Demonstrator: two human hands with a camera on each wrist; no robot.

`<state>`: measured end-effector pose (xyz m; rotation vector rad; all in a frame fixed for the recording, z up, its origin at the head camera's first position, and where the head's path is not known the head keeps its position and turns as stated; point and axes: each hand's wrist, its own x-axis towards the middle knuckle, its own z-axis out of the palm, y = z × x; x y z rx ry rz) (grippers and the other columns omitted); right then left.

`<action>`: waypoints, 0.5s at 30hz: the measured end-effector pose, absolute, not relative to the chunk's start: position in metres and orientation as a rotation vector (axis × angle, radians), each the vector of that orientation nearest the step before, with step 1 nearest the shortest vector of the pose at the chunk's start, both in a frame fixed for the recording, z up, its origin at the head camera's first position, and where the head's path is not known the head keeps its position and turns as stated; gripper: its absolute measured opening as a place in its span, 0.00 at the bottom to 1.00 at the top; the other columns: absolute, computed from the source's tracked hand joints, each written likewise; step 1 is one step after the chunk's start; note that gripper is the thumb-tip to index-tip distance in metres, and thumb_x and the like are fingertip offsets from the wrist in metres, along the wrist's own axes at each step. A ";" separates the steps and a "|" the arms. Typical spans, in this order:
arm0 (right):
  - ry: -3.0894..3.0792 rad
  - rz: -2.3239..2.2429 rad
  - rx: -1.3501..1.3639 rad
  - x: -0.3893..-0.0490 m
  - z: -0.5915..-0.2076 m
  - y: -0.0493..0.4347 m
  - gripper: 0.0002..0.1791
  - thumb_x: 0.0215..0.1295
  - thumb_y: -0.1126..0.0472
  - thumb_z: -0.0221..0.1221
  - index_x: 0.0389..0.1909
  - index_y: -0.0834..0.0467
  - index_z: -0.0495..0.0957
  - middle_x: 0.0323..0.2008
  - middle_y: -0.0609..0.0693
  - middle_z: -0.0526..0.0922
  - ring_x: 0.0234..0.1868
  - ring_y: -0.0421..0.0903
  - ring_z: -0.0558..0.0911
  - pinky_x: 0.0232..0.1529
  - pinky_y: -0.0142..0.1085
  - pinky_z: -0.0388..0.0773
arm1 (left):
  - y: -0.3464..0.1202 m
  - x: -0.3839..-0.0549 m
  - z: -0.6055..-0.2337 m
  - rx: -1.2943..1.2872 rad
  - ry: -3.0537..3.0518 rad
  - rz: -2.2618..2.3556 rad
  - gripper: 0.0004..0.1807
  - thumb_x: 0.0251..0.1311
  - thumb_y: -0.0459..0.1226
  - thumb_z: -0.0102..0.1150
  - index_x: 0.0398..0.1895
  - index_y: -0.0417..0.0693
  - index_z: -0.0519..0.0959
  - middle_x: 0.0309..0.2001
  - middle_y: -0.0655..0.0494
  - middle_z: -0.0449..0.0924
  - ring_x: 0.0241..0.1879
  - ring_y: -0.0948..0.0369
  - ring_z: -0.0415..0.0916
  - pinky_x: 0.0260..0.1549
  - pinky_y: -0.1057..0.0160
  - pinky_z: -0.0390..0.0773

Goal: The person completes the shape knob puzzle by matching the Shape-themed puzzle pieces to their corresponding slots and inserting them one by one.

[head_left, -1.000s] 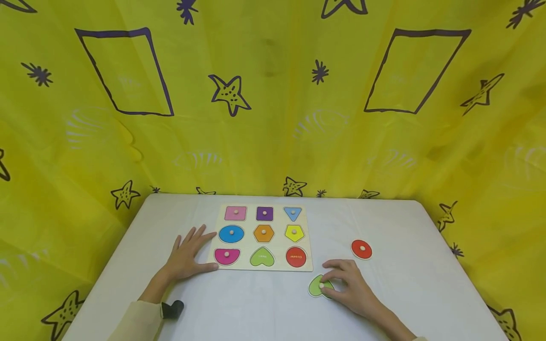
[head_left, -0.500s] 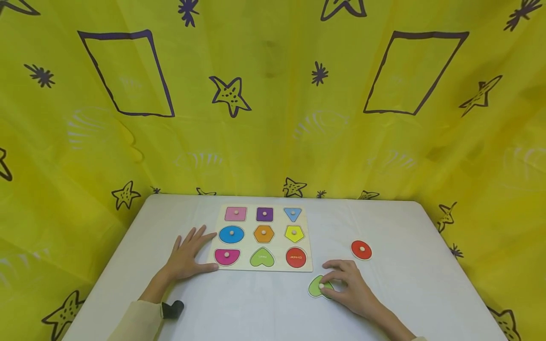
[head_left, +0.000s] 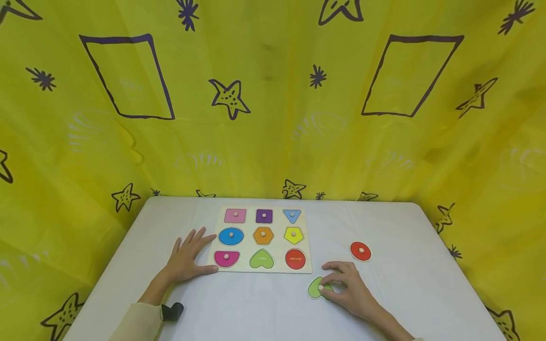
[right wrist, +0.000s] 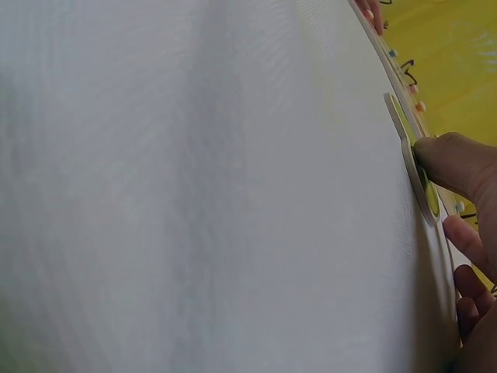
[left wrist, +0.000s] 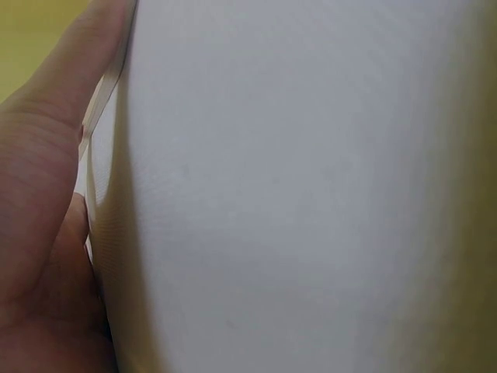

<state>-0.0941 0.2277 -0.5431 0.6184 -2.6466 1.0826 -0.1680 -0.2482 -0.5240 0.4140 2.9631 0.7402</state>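
Observation:
A pale wooden shape puzzle board (head_left: 279, 244) lies on the white table, its knobbed pieces filling most of the recesses. The heart recess (head_left: 261, 259) and the circle recess (head_left: 295, 259) at its near edge hold no piece and show printed words. My left hand (head_left: 187, 255) spreads along the board's left edge, fingers and thumb touching it. To the right of the board, my right hand (head_left: 347, 289) pinches the small knob of a green heart puzzle piece (head_left: 313, 288) between thumb and finger. The right wrist view shows the heart piece (right wrist: 411, 159) edge-on, under the thumb.
A red circle puzzle piece (head_left: 360, 251) with a knob lies flat beyond my right hand. The white tablecloth (head_left: 256, 308) covers the table, and a yellow curtain (head_left: 273, 142) with dark star drawings hangs behind it. A black wrist mount (head_left: 172, 312) sits by the left sleeve.

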 end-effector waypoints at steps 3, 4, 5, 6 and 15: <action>-2.638 1.088 0.621 -0.093 -0.543 0.227 0.18 0.51 0.61 0.79 0.32 0.32 0.86 0.53 0.41 0.82 0.56 0.43 0.69 0.52 0.45 0.70 | -0.249 -0.168 -0.525 0.419 2.968 0.732 0.53 0.47 0.65 0.72 0.77 0.56 0.67 0.80 0.39 0.54 0.78 0.35 0.41 0.70 0.24 0.32; -2.638 1.086 0.621 -0.093 -0.543 0.227 0.18 0.51 0.61 0.78 0.32 0.32 0.86 0.53 0.41 0.82 0.56 0.43 0.69 0.52 0.45 0.70 | -0.249 -0.168 -0.525 0.419 2.969 0.732 0.53 0.47 0.65 0.72 0.77 0.56 0.68 0.80 0.39 0.54 0.78 0.35 0.41 0.70 0.24 0.32; -2.638 1.086 0.621 -0.093 -0.542 0.227 0.18 0.51 0.61 0.78 0.32 0.32 0.86 0.52 0.40 0.82 0.56 0.44 0.69 0.52 0.45 0.70 | -0.249 -0.168 -0.525 0.420 2.970 0.730 0.53 0.47 0.65 0.72 0.77 0.56 0.67 0.80 0.39 0.54 0.78 0.35 0.41 0.70 0.24 0.32; -2.640 1.085 0.622 -0.093 -0.542 0.227 0.18 0.51 0.61 0.78 0.32 0.33 0.86 0.52 0.40 0.82 0.56 0.44 0.69 0.52 0.45 0.70 | -0.249 -0.168 -0.526 0.420 2.970 0.732 0.53 0.47 0.65 0.72 0.77 0.56 0.68 0.80 0.39 0.54 0.78 0.34 0.41 0.70 0.24 0.32; -2.762 1.106 0.632 -0.100 -0.527 0.222 0.14 0.57 0.58 0.76 0.31 0.32 0.84 0.51 0.39 0.81 0.54 0.43 0.70 0.52 0.44 0.77 | -0.249 -0.169 -0.527 0.415 2.971 0.717 0.53 0.47 0.66 0.72 0.76 0.56 0.68 0.80 0.39 0.54 0.79 0.35 0.41 0.70 0.24 0.32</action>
